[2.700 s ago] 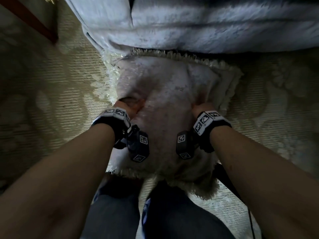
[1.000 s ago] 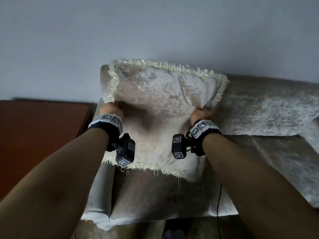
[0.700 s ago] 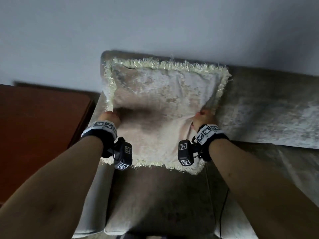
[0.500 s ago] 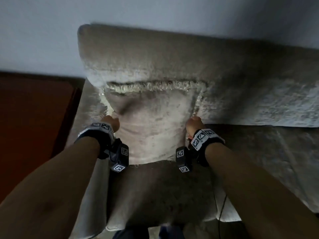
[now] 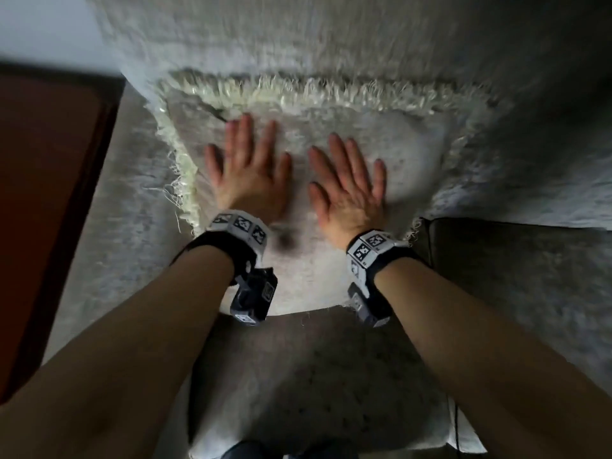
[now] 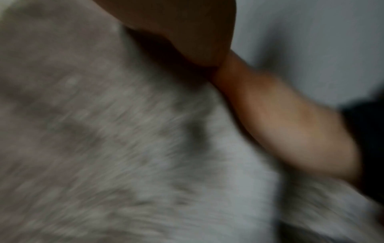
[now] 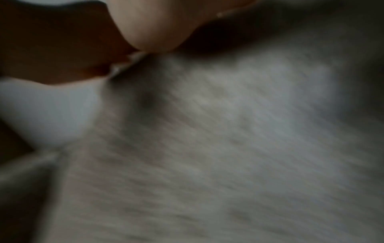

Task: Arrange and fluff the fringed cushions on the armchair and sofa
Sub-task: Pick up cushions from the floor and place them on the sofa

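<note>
A pale velvet cushion (image 5: 410, 154) with a cream fringe leans against the sofa backrest (image 5: 298, 34) at the seat's left end. My left hand (image 5: 246, 167) lies flat on its left half with fingers straight and spread. My right hand (image 5: 347, 180) lies flat on the middle, fingers straight too. Neither hand grips the fabric. The left wrist view is blurred: cushion fabric (image 6: 124, 148) fills it, with part of the left hand (image 6: 187, 24) at the top. The right wrist view shows blurred fabric (image 7: 228, 148) below the right hand's (image 7: 153, 21) heel.
The sofa seat (image 5: 314, 376) spreads out below the cushion, with the armrest (image 5: 132, 200) on the left. A dark red wooden surface (image 5: 43, 193) stands beyond the armrest. A pale wall (image 5: 43, 24) shows at the top left. A thin cable (image 5: 457, 425) hangs at the seat's right.
The cushion was lifted from the floor and set against the sofa backrest. Both hands have let go of its sides and now lie flat on its front.
</note>
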The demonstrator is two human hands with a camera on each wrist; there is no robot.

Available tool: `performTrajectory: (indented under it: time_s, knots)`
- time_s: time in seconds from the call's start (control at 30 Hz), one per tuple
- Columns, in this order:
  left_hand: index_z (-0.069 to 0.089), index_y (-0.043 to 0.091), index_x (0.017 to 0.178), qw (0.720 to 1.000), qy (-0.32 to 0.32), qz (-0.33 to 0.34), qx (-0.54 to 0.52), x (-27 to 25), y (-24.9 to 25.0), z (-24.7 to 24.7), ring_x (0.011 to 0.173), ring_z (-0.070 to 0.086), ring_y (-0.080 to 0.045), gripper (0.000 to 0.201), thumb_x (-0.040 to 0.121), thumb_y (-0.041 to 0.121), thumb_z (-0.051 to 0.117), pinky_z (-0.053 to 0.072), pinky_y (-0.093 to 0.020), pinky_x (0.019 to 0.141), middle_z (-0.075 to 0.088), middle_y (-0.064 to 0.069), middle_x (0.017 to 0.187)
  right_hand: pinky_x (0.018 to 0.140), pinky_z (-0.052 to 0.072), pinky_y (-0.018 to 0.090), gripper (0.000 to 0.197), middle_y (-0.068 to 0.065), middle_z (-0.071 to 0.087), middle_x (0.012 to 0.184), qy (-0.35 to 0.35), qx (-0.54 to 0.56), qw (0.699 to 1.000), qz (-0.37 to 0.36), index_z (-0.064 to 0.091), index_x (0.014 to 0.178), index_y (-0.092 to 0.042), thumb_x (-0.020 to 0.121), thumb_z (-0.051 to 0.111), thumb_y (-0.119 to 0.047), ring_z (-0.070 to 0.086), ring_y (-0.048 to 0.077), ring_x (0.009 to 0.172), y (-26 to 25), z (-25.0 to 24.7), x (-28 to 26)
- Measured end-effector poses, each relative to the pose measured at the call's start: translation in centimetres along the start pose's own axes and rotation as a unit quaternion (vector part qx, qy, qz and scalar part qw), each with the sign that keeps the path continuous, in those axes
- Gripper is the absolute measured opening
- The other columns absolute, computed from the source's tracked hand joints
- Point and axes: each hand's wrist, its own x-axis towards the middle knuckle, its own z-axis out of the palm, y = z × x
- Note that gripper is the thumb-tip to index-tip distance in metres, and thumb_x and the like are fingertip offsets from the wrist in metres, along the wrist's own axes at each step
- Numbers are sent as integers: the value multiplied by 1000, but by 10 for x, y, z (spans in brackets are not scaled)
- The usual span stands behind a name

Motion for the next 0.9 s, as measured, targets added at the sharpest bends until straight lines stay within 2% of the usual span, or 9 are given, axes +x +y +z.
performTrajectory:
  time_s: [0.1,0.2,0.27,0.33,0.43,0.57,0.67,0.73,0.9]
  knots:
    - [1,38,152,980,17,-194,-35,6,-51,23,149,-7,-27,56,98,47,14,-2,-59,116,-6,6,162,115,7,60,60,0,12,162,58,-41,988,138,17,153,-31,97,22,-53,10,22,149,50,34,-5]
    - [13,29,153,980,125,-151,-41,-10,-51,4,149,2,-30,55,100,39,20,6,-53,118,6,-5,162,112,18,61,64,9,11,161,160,56,924,344,18,154,-19,97,16,-49,9,33,148,46,11,-6]
    - [21,23,152,985,160,-32,-50,-24,-29,14,148,9,-33,54,100,36,24,10,-48,119,14,-11,160,116,9,59,60,8,8,161,140,76,974,161,19,154,-22,98,23,-44,8,32,149,16,9,-19]
    - [17,26,152,994,99,53,-10,-42,-12,43,149,9,-29,56,99,39,27,8,-49,119,12,-9,160,114,7,60,55,0,11,161,57,41,997,-22,25,150,-37,96,33,-44,10,26,149,-16,27,-36]
    - [7,35,152,998,46,-11,52,-51,-41,77,149,2,-25,60,97,46,27,3,-50,119,3,-1,162,109,7,67,52,-4,16,161,40,-12,994,97,23,148,-45,97,33,-44,11,24,149,3,76,-57]
    - [8,24,154,980,99,-170,-17,-75,-77,67,148,1,-33,61,97,42,22,3,-45,120,7,-6,161,108,18,66,60,9,10,161,106,27,928,356,15,154,-23,98,24,-43,10,34,148,36,67,-81]
    - [27,23,150,990,115,76,16,-103,-48,83,146,16,-37,56,95,34,35,8,-48,117,22,-11,158,114,7,61,61,5,8,161,74,67,992,72,16,152,-29,95,37,-39,9,28,149,-8,61,-96]
    - [27,29,148,980,75,170,74,-105,-45,106,145,21,-31,57,94,34,43,9,-47,117,26,-8,157,114,6,58,61,-6,15,160,21,39,998,-54,25,148,-41,91,46,-44,12,18,149,-17,80,-103]
    - [10,31,153,992,58,-8,109,-89,-102,111,148,5,-34,59,98,39,31,5,-50,118,6,-8,161,111,9,66,58,-3,11,162,19,-38,989,145,19,150,-40,96,37,-49,6,22,149,63,109,-116]
